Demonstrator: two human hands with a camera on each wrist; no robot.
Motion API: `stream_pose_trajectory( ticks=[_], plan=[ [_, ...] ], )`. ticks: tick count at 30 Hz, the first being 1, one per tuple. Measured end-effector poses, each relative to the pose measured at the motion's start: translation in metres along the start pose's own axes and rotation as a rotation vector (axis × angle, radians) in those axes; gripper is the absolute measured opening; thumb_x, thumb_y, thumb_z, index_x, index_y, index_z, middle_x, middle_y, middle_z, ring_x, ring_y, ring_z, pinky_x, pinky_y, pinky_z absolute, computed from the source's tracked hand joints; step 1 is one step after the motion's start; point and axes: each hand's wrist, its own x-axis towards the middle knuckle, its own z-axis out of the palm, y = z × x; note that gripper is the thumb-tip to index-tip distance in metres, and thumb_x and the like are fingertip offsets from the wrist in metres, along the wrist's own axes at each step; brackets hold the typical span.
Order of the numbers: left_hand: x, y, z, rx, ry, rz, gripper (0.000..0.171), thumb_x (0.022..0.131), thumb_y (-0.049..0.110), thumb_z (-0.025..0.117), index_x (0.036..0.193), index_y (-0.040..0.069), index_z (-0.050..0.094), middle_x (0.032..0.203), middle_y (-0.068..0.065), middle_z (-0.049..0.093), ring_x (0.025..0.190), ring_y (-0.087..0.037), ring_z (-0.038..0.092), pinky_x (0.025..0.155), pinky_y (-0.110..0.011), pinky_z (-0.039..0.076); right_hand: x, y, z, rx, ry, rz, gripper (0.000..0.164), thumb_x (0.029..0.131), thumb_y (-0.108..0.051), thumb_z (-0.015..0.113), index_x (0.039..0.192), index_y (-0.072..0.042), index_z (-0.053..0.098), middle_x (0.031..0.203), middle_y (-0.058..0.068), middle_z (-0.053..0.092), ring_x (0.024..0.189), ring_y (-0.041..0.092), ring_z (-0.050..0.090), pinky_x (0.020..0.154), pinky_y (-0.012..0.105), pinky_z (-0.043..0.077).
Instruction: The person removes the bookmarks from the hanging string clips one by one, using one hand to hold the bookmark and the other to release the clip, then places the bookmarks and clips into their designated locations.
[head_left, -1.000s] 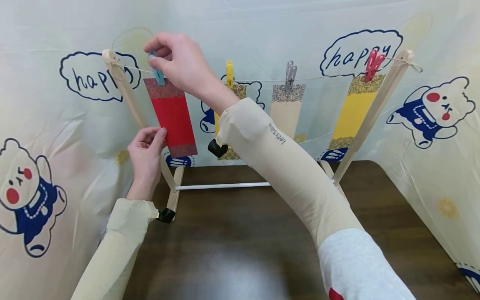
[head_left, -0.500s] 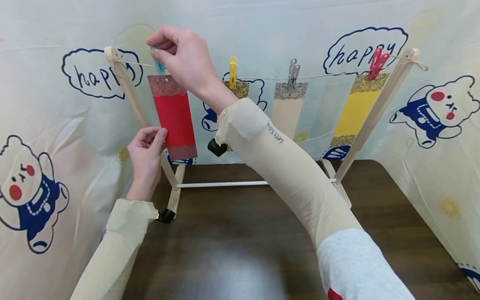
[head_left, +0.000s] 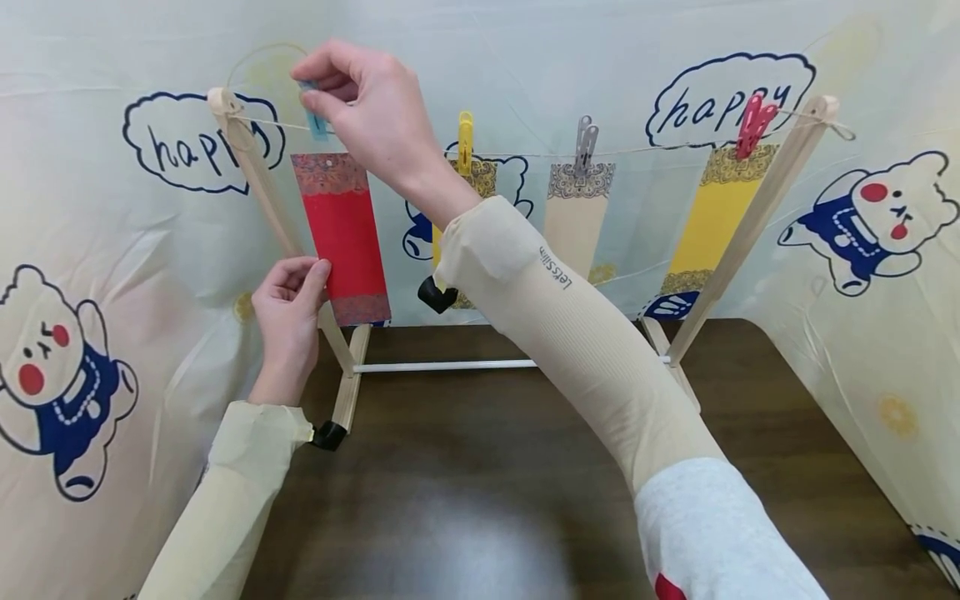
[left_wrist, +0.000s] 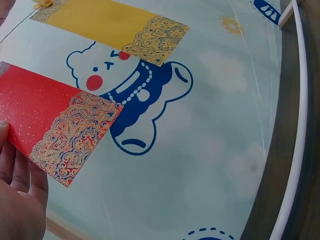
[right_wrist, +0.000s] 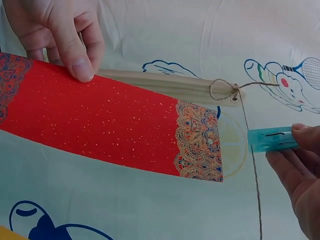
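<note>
My left hand (head_left: pixel 288 312) pinches a red paper card (head_left: pixel 348 242) by its left edge, thumb in front. The card has patterned bands at both ends and a small hole near the top, plain in the right wrist view. Up at the string (right_wrist: pixel 256 195), my right hand (head_left: pixel 382 125) pinches a light blue clothespin (right_wrist: pixel 270 139) between thumb and fingers. The clothespin's tip lies over the string. A gap separates that tip from the card's top edge. In the left wrist view the card's other patterned end (left_wrist: pixel 77 137) points toward the table.
The string runs between two wooden posts (head_left: pixel 255 175). Hanging from it are a yellow card under a yellow clothespin (head_left: pixel 465 137), a cream card (head_left: pixel 576 225) under a grey clothespin (head_left: pixel 585 148), and another yellow card (head_left: pixel 708 221) under a red clothespin (head_left: pixel 753 129). A white rod (head_left: pixel 446 366) joins the feet.
The red card has sunk away from the clothespin, whose lower end overlapped its top a second ago. My right hand has risen with the clothespin; my left has lowered slightly.
</note>
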Motion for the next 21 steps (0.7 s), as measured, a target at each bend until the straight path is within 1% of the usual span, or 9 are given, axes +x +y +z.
stream_pose_trajectory(
  ticks=[4,7,11,14,17,21],
  plan=[
    [-0.003,0.000,-0.001,-0.006,0.001,-0.004,0.016,0.093,0.005,0.077,0.104,-0.006,0.073,0.087,-0.008,0.073,0.073,-0.016,0.067,0.072,-0.024,0.061,-0.002,-0.001,-0.002,-0.002,-0.008,-0.010,0.023,0.100,-0.008,0.068,0.123,-0.004,0.072,0.119,0.004,0.072,0.101,0.009,0.066,0.089,0.011,0.049],
    [-0.007,0.001,-0.003,0.008,0.000,-0.012,0.018,0.092,0.005,0.078,0.105,-0.006,0.073,0.088,-0.008,0.073,0.074,-0.016,0.067,0.074,-0.024,0.061,-0.005,-0.001,-0.004,-0.013,-0.016,-0.020,0.024,0.100,-0.008,0.068,0.123,-0.004,0.072,0.120,0.003,0.072,0.102,0.009,0.066,0.090,0.011,0.048],
    [-0.013,0.000,-0.005,0.030,0.002,-0.023,0.017,0.092,0.005,0.078,0.105,-0.006,0.073,0.090,-0.008,0.074,0.074,-0.016,0.068,0.075,-0.024,0.061,-0.010,-0.001,-0.010,-0.050,-0.030,-0.037,0.025,0.100,-0.010,0.069,0.125,-0.005,0.071,0.122,0.003,0.071,0.105,0.009,0.065,0.093,0.010,0.046],
    [-0.017,-0.001,-0.006,0.028,0.006,-0.019,0.015,0.092,0.003,0.078,0.103,-0.007,0.073,0.088,-0.008,0.074,0.072,-0.015,0.068,0.072,-0.024,0.061,-0.014,-0.002,-0.013,-0.065,-0.037,-0.044,0.025,0.100,-0.011,0.069,0.125,-0.006,0.071,0.123,0.003,0.071,0.107,0.009,0.066,0.094,0.010,0.046],
    [-0.021,-0.002,-0.008,0.026,0.007,-0.005,0.015,0.091,0.001,0.078,0.102,-0.008,0.073,0.087,-0.009,0.074,0.071,-0.015,0.067,0.072,-0.024,0.061,-0.018,-0.003,-0.017,-0.053,-0.039,-0.045,0.026,0.100,-0.011,0.070,0.125,-0.006,0.071,0.123,0.003,0.072,0.106,0.008,0.067,0.094,0.010,0.046],
    [-0.026,-0.002,-0.011,0.043,0.011,-0.006,0.016,0.091,0.002,0.078,0.103,-0.008,0.073,0.088,-0.010,0.073,0.072,-0.015,0.067,0.073,-0.024,0.061,-0.026,-0.003,-0.022,-0.029,-0.041,-0.072,0.026,0.100,-0.010,0.070,0.125,-0.004,0.070,0.121,0.005,0.072,0.105,0.009,0.068,0.095,0.012,0.047]
  ],
)
